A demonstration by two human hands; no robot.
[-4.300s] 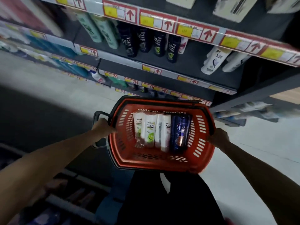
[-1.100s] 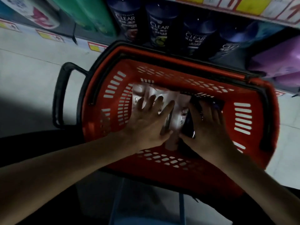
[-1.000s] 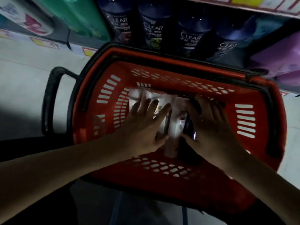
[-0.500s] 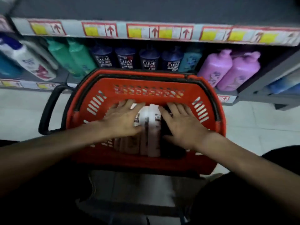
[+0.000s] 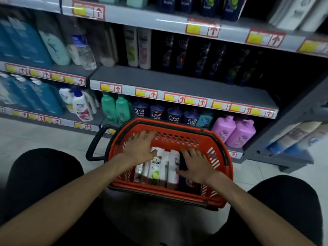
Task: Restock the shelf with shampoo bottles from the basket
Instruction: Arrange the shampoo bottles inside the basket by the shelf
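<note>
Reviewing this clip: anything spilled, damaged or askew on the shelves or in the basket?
Nothing spilled or damaged. The shampoo bottles lie side by side in the basket, with the left hand and right hand spread open over them. Only the middle shelf looks off: its front is bare, its dark bottles set far back.

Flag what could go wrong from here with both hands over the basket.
The white bottles and dark bottle lie packed side by side in the basket; lifting one may drag a neighbour. Neither the left hand nor the right hand grips anything yet, so a hurried grab could slip. On the shelf, pale stock stands left of dark stock; a mix-up is possible.
</note>
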